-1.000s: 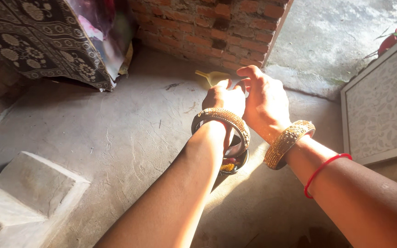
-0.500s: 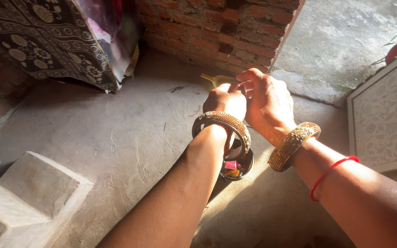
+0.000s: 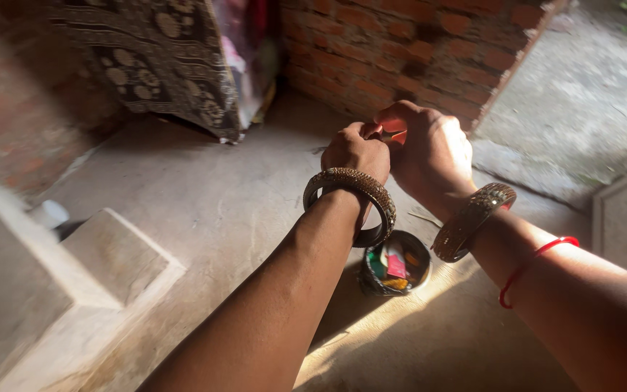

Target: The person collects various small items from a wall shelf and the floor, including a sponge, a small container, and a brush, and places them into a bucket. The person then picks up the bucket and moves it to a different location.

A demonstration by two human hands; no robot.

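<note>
Above the concrete floor [image 3: 205, 210], left hand [image 3: 355, 151] and right hand [image 3: 429, 149] are touching, grips pinching narrow on a small red piece [image 3: 398, 136]; small bowl [image 3: 395, 265] of colourful bits is sitting directly below.

Container: a small round dark tin [image 3: 395, 273] is sitting on the floor [image 3: 205, 210] below the wrists
Contents: red, green and yellow packets are lying inside
</note>
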